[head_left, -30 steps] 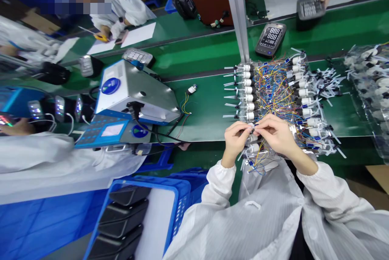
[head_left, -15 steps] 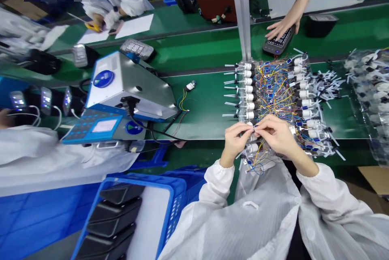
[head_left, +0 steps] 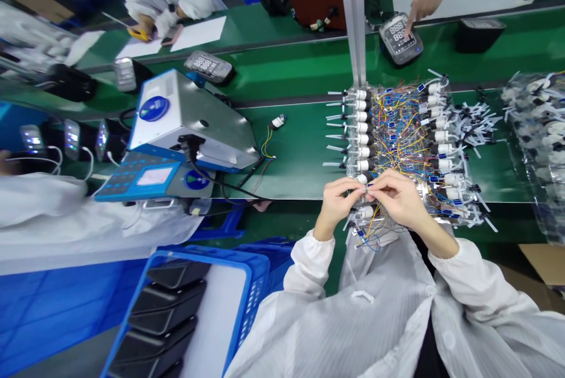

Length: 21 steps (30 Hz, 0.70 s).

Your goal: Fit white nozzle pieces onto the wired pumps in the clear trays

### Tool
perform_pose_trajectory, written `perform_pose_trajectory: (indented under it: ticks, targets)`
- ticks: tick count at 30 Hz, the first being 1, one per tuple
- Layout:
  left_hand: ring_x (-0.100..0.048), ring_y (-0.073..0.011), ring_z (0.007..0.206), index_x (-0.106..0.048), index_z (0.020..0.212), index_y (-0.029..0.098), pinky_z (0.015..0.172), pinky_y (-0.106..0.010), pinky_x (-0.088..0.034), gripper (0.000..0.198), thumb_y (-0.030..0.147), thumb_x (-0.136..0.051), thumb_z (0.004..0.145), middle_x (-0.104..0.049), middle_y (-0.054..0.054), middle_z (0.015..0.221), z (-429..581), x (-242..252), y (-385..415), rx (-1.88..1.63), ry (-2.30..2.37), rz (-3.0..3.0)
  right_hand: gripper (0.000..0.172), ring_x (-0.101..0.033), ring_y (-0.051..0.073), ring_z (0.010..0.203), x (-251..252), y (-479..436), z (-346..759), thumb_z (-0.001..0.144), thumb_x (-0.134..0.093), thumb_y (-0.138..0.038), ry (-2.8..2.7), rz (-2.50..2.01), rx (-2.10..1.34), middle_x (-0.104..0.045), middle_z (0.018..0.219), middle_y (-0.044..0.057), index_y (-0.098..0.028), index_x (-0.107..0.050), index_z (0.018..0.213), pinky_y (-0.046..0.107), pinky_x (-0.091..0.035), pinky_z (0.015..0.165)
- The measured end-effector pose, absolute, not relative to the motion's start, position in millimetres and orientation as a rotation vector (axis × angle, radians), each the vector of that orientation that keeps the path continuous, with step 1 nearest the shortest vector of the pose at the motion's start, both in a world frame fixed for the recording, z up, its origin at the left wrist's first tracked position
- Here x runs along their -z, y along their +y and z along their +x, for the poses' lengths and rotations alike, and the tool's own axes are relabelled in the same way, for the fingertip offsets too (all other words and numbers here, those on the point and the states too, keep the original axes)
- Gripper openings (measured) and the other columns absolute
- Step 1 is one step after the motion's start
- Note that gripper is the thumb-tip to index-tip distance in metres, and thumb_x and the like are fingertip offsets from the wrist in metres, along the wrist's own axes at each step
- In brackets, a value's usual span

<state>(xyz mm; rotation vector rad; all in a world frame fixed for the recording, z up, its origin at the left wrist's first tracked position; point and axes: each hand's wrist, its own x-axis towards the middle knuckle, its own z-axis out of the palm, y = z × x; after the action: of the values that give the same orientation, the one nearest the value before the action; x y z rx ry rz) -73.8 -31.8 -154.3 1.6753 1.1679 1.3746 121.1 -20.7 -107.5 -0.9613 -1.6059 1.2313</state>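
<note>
My left hand (head_left: 339,201) and my right hand (head_left: 397,196) meet fingertip to fingertip over the near left part of a tray of parts. Both pinch closed at the same spot; what lies between the fingers is too small to make out. Just above the fingertips is a white and black cylindrical part (head_left: 364,178), like a small motor or pump. More such parts stand in two columns on a clear plastic tray (head_left: 399,226), with white strips sticking outward. Tangled yellow, blue and red wires (head_left: 397,136) fill the middle between the columns.
A single wired part (head_left: 278,122) lies left of the tray, near a blue and silver machine (head_left: 198,125). Loose white strips (head_left: 477,122) are piled to the right. A metal post (head_left: 353,25) rises behind. Across the bench, a co-worker's hand (head_left: 426,1) touches a display device (head_left: 401,39).
My hands stay pinched together at nearly the same place. The co-worker's hand goes from lying flat on the display device to one pointing finger, and the device has turned and shifted back.
</note>
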Motion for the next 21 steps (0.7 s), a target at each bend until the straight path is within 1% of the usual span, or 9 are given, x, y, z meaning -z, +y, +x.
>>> perform_pose_trajectory:
  ticks: [2,4,6,8,10,12,14,17,21]
  targets:
    - [-0.075,-0.0226,0.084,-0.082,0.087,0.021,0.081,-0.038,-0.06,0.018,0.038,-0.081,0.086,-0.079,-0.009,0.083,-75.9,159.4,-32.0,-1.394,1.086,1.707,0.012,-0.071,0.017,0.076,107.9,-23.7,123.9,0.097,-0.07,-0.029,-1.629,-0.996,-1.217,-0.073,0.098,0.008,-0.022,-0.078,0.093,0.032,-0.063,0.063]
    - [-0.075,-0.0243,0.09,-0.08,0.086,0.02,0.086,-0.042,-0.06,0.029,0.049,-0.077,0.088,-0.078,-0.009,0.084,-80.0,168.6,-30.0,-1.604,1.116,1.576,0.014,-0.074,0.019,0.083,107.6,-26.6,128.5,0.098,-0.065,-0.025,-1.724,-1.044,-1.097,-0.075,0.108,0.01,-0.022,-0.079,0.097,0.033,-0.065,0.065]
    - [-0.074,-0.021,0.09,-0.078,0.092,0.019,0.081,-0.036,-0.059,0.034,0.053,-0.073,0.091,-0.077,-0.009,0.09,-85.8,179.3,-24.1,-1.817,1.294,1.25,0.015,-0.076,0.023,0.097,105.7,-28.5,134.7,0.098,-0.064,-0.022,-1.88,-1.06,-0.929,-0.076,0.117,0.011,-0.022,-0.079,0.098,0.037,-0.066,0.075]
    - [-0.073,-0.0163,0.087,-0.075,0.109,0.017,0.069,-0.026,-0.054,0.037,0.048,-0.075,0.09,-0.077,-0.011,0.105,-91.6,187.7,-14.5,-1.794,1.415,0.94,0.013,-0.076,0.025,0.105,100.7,-29.3,142.0,0.096,-0.066,-0.021,-1.999,-1.044,-0.824,-0.075,0.124,0.012,-0.021,-0.079,0.097,0.04,-0.066,0.081]
    - [-0.073,-0.0139,0.086,-0.068,0.126,0.017,0.061,-0.021,-0.049,0.053,0.044,-0.083,0.083,-0.074,-0.014,0.118,-94.7,191.9,-3.3,-1.627,1.359,0.828,0.012,-0.077,0.024,0.101,91.4,-29.0,150.2,0.096,-0.067,-0.022,-2.0,-1.05,-0.773,-0.075,0.125,0.013,-0.021,-0.079,0.097,0.039,-0.066,0.079]
    - [-0.07,-0.011,0.079,-0.065,0.131,0.016,0.057,-0.019,-0.046,0.063,0.042,-0.088,0.077,-0.074,-0.013,0.116,-93.7,192.1,6.6,-1.542,1.252,0.779,0.013,-0.077,0.023,0.097,79.0,-27.8,158.9,0.097,-0.066,-0.024,-1.928,-1.082,-0.739,-0.077,0.121,0.011,-0.021,-0.078,0.098,0.036,-0.065,0.071]
    - [-0.064,-0.0068,0.067,-0.068,0.124,0.015,0.054,-0.017,-0.042,0.062,0.041,-0.091,0.073,-0.075,-0.008,0.099,-89.5,189.9,12.9,-1.54,1.208,0.725,0.013,-0.077,0.024,0.097,66.9,-26.1,168.0,0.098,-0.066,-0.025,-1.847,-1.118,-0.732,-0.078,0.116,0.01,-0.023,-0.078,0.097,0.036,-0.064,0.067]
    - [-0.055,-0.0036,0.055,-0.074,0.102,0.011,0.052,-0.017,-0.04,0.045,0.042,-0.09,0.073,-0.07,-0.002,0.077,-82.4,182.9,15.1,-1.557,1.24,0.749,0.013,-0.076,0.027,0.1,56.2,-23.8,181.8,0.098,-0.066,-0.027,-1.749,-1.152,-0.754,-0.078,0.111,0.009,-0.025,-0.078,0.096,0.038,-0.065,0.068]
    - [-0.063,-0.0082,0.057,-0.075,0.087,0.012,0.053,-0.02,-0.048,0.038,0.047,-0.084,0.08,-0.074,-0.006,0.08,-80.6,157.9,14.5,-1.67,1.254,0.942,0.013,-0.076,0.025,0.088,51.9,-22.5,195.8,0.097,-0.067,-0.03,-1.657,-1.2,-0.751,-0.077,0.107,0.009,-0.024,-0.079,0.097,0.037,-0.062,0.063]
